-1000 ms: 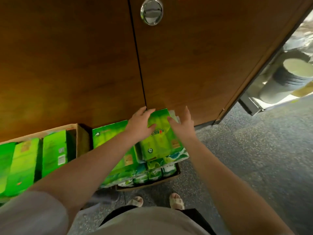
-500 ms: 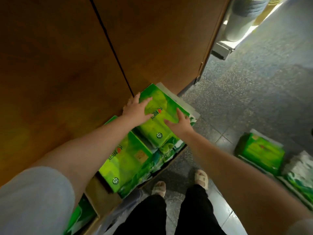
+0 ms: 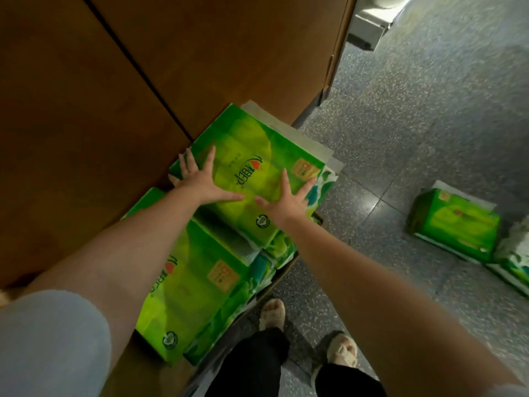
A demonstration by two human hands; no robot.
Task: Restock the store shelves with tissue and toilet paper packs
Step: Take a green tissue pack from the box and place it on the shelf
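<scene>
A wooden cabinet stood close behind the stack, its closed doors hemming in the far side. Off to the right, another green pack lay on the speckled floor, well apart. The top tissue pack sat tilted on other packs in a cardboard box, with a second pack nearer the person's feet. The left hand and right hand lay flat on it, fingers spread straight, gripping nothing.
</scene>
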